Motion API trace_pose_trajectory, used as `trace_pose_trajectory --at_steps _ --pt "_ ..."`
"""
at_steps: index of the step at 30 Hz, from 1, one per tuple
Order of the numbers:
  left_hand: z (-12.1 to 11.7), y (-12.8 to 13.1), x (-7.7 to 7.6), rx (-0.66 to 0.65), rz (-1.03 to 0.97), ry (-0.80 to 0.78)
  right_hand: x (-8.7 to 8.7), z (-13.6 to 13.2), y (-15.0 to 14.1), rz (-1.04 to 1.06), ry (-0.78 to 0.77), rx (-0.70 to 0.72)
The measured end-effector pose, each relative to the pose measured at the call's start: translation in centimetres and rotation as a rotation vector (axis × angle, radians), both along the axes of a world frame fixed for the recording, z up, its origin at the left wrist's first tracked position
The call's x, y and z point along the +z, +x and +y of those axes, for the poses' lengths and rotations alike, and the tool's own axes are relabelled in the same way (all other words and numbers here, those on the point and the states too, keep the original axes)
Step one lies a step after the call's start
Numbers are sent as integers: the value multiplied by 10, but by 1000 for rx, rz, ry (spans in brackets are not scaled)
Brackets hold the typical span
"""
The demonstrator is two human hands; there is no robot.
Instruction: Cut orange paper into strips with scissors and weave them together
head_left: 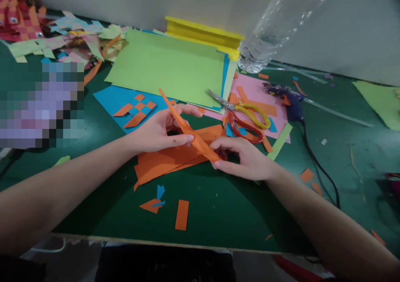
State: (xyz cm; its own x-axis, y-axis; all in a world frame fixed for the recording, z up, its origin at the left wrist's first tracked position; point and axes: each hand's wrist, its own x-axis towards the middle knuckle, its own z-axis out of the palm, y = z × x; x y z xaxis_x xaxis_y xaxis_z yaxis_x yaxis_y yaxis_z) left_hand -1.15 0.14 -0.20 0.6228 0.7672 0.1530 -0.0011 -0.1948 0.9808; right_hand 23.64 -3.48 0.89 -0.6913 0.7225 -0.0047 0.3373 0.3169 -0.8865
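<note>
Between my two hands a narrow orange paper strip [200, 139] slants down to the right, above the table. My left hand [162, 127] pinches it near its middle, thumb in front, while my right hand [242, 157] grips its lower right end. Under the strip lie orange paper sheets [168, 165]. Beyond my left hand, a woven blue-and-orange paper fish [139, 110] rests on blue paper [109, 102]. Scissors with yellow and red handles [233, 107] lie just past my right hand, blades pointing left.
Green sheets [168, 65] and a yellow folded strip [203, 31] lie at the back. A plastic bottle [271, 31] stands behind the glue gun [290, 104], its cord running forward. Paper scraps [181, 215] lie near the front edge; more scraps [56, 40] pile back left.
</note>
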Motion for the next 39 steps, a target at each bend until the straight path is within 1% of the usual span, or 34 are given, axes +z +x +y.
trace_pose_trajectory --at_steps 7,9,12,14,18,22,25,28,30,33,37,39 --pt "1 0 -2 -62 8 1 5 6 4 21 -67 125" --pt "0 1 -2 -57 30 17 6 5 2 22 -65 91" --pt "-1 3 -1 -50 71 67 3 1 -3 7 -53 -30" --pt "-2 4 0 -73 89 95 0 -3 -7 3 -35 -95" --pt "-2 5 0 -93 101 87 -4 -9 -13 -19 25 -170" --pt "-2 4 0 -93 112 97 -5 -10 -16 -83 112 -145" --pt "-1 4 0 -93 72 125 -6 -9 -16 -116 191 -128" --pt "-1 3 -1 -140 23 51 -8 -7 -16 -122 231 -132" --pt "0 2 -1 -167 18 -6 -9 -6 -15 -112 228 -120" --pt "0 2 -2 -170 18 -27 -8 -6 -14 -113 200 -103" --pt "-1 2 -2 -134 18 -5 -6 -6 -13 -106 73 -91" --pt "-2 3 -2 -121 13 -8 -5 -6 -12 -98 34 -86"
